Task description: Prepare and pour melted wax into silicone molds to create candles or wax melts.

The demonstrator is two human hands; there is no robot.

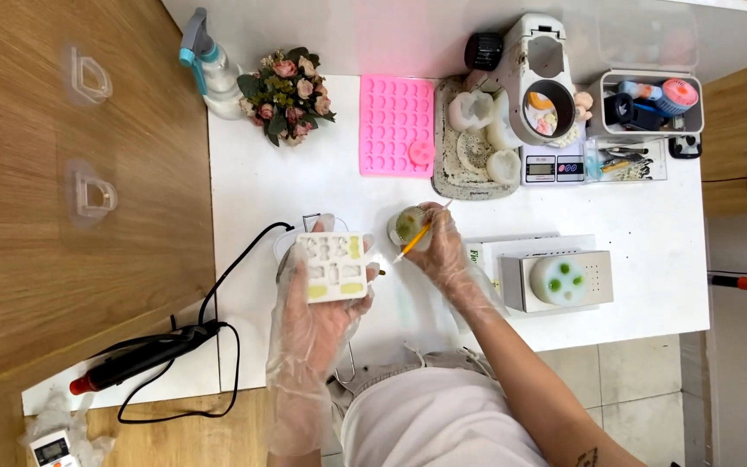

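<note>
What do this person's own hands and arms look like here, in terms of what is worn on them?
Both hands wear loose, clear disposable plastic gloves. The left hand's glove is long and crinkled, running well down the forearm. The right hand's glove is shorter and ends just past the wrist. The arms are otherwise bare, with no sleeves in view. A small dark tattoo marks the right forearm near the frame's bottom edge.

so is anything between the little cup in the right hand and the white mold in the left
Nothing visible. The small cup in the right hand sits just right of the white mold held by the left hand, with only bare table between.
</note>
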